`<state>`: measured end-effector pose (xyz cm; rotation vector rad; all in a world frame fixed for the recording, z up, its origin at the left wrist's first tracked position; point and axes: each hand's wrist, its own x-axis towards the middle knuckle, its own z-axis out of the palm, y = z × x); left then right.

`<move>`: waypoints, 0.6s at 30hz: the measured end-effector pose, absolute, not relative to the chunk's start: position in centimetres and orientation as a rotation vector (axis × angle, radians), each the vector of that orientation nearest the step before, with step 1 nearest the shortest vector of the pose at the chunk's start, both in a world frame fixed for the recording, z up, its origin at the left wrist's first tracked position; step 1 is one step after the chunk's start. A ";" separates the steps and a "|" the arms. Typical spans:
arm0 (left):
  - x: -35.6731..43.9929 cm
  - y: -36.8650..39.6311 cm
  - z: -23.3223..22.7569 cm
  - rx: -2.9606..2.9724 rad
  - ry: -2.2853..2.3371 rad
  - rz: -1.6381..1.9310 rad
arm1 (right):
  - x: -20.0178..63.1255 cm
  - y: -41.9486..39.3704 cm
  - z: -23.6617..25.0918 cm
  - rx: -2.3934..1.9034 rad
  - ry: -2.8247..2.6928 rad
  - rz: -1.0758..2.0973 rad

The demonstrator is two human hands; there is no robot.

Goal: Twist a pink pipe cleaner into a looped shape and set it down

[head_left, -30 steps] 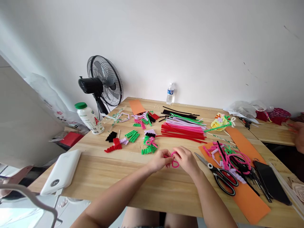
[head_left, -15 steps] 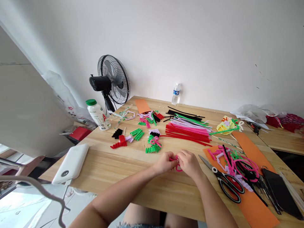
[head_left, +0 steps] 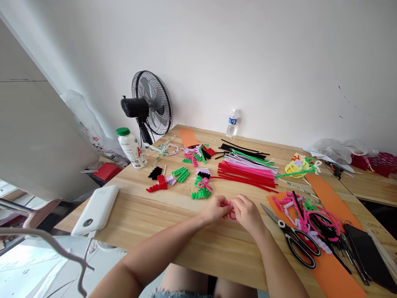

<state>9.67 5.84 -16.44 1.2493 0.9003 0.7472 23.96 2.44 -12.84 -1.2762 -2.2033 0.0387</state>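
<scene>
My left hand (head_left: 217,208) and my right hand (head_left: 245,210) meet over the front middle of the table, fingers pinched together. Between them is a pink pipe cleaner (head_left: 232,215) bent into loops; its upper part is mostly covered by my fingers. Just beyond my left hand lies a coiled green piece (head_left: 201,193) with a pink pipe-cleaner bow (head_left: 204,185) on it. Straight red pipe cleaners (head_left: 245,176) lie in a bundle farther back, beside pink, lilac, green and black ones. Scissors (head_left: 294,238) with black handles rest half open to the right of my right hand.
Orange paper strips (head_left: 335,198), a heap of bent pipe cleaners (head_left: 310,217) and a black phone (head_left: 370,254) lie at the right. On the left are a white power bank (head_left: 96,211) and a green-capped bottle (head_left: 132,149). A fan (head_left: 151,103) and water bottle (head_left: 231,124) stand behind.
The pink loops between my fingers have shifted slightly, now showing more to the left and higher. Both hands keep their pinch. The whole view has moved a little.
</scene>
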 end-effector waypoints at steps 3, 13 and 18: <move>9.6 5.6 -16.5 1.286 0.836 0.738 | 24.1 2.5 -13.0 -1.300 -2.219 0.032; 9.7 5.5 -16.5 1.304 0.790 0.758 | 24.3 2.7 -13.0 -1.356 -2.222 0.147; 9.8 5.4 -16.4 1.277 0.761 0.752 | 24.4 2.9 -12.9 -1.330 -2.246 0.176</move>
